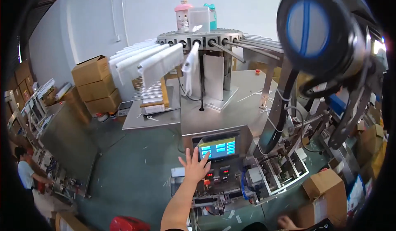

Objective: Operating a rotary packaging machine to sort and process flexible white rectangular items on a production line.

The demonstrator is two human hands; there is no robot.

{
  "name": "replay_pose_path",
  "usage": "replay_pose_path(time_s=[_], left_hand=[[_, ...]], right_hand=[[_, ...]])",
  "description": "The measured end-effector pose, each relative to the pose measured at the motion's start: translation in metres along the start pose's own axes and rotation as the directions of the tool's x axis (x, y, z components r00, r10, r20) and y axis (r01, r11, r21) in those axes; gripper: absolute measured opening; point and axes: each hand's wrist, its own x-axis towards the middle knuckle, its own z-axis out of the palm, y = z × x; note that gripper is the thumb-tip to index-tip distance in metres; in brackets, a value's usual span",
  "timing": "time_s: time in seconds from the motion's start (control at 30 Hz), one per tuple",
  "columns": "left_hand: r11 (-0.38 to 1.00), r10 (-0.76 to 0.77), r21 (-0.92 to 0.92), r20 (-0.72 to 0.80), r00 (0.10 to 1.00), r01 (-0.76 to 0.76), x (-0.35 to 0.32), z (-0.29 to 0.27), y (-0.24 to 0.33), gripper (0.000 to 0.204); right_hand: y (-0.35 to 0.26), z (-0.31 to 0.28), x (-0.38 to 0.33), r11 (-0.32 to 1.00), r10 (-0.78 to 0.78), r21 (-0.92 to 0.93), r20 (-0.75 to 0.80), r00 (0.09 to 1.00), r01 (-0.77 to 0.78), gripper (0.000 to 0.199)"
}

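My left hand reaches out with its fingers spread, its tips over the lower left part of a lit touch screen. Nothing is held in it, and whether a fingertip touches the glass I cannot tell. Below the screen, a dark panel carries small red digital displays. At the lower edge, beside a cardboard box, my right hand shows only in part and is blurred. Above the steel table stands a round rotary head with rods sticking out, several bearing white translucent film sleeves.
A large dark round machine part looms at the upper right. Cardboard boxes stand at the left and lower right. A pink-lidded cup sits on the rotary head. Another person works at the far left. A red stool is at the bottom.
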Motion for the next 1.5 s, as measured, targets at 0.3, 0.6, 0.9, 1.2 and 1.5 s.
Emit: replay_pose_path(time_s=[0.3,0.6,0.9,1.2,1.5], left_hand=[[0.992,0.126,0.021,-0.306,0.944,-0.126,0.015,0.060,-0.011,0.043],[0.988,0.151,0.079,-0.374,0.915,-0.131,0.003,0.056,-0.002,0.045],[0.988,0.066,0.153,-0.341,0.938,-0.014,-0.004,0.051,-0.007,0.048],[0.989,0.102,0.133,-0.276,0.956,-0.068,0.005,0.055,0.000,0.048],[0.987,0.142,0.106,-0.240,0.960,-0.119,0.004,0.049,0.038,0.050]], right_hand=[[0.126,0.032,0.164,0.601,-0.143,-0.700,0.382,0.913,0.387,0.050],[0.182,0.085,0.366,0.305,-0.256,-0.784,0.479,0.840,0.541,0.046],[0.146,0.076,0.371,0.307,-0.616,-0.883,0.100,0.782,0.355,0.036],[0.173,0.070,0.405,0.399,-0.503,-0.861,0.082,0.860,0.316,0.057],[0.148,0.076,0.385,0.332,-0.583,-0.932,-0.084,0.808,0.143,0.031]])
